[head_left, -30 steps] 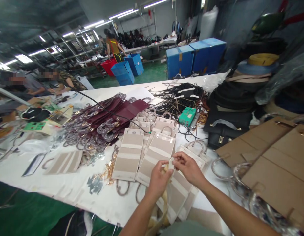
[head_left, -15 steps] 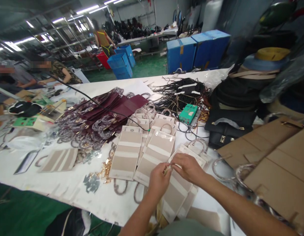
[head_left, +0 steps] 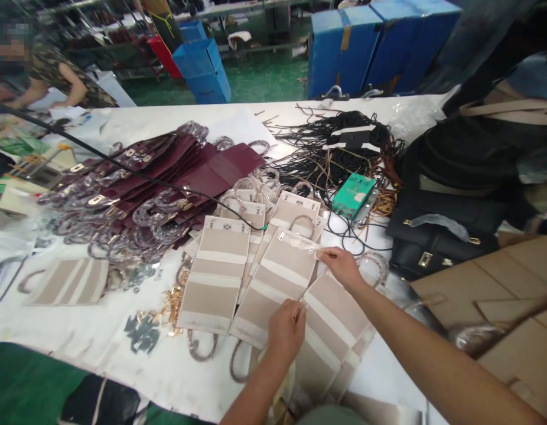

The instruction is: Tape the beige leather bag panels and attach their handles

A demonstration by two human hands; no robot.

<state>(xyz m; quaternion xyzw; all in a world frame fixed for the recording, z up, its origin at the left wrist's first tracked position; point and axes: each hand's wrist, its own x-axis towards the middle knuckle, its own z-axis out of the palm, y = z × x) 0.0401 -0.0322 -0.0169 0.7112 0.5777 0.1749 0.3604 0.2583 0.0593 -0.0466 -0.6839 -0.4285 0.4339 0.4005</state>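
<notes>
My right hand (head_left: 342, 268) is closed in a pinch at the upper right corner of a beige bag panel (head_left: 273, 283), beside a small metal fitting. What its fingertips hold, if anything, is too small to make out. Lower down, my left hand (head_left: 286, 330) is curled closed over the same panel's lower right edge; its contents are hidden. Another beige panel (head_left: 329, 307) with pale strips lies under and right of my hands. To the left rests a similar panel (head_left: 215, 271) with metal fittings along its top and a wrapped handle (head_left: 202, 348) below.
Wine-red bag pieces (head_left: 167, 183) with wrapped handles are heaped at left. Gold fittings (head_left: 171, 310) and grey metal plates (head_left: 143, 333) lie in front. Behind are black cords (head_left: 339, 136) and a green box (head_left: 353, 195). A black bag (head_left: 442, 230) and brown panels (head_left: 495, 277) stand right.
My hands, together half a second ago, are now apart. The right one has reached the panel's upper corner; the left one stays lower. The camera view has tilted down.
</notes>
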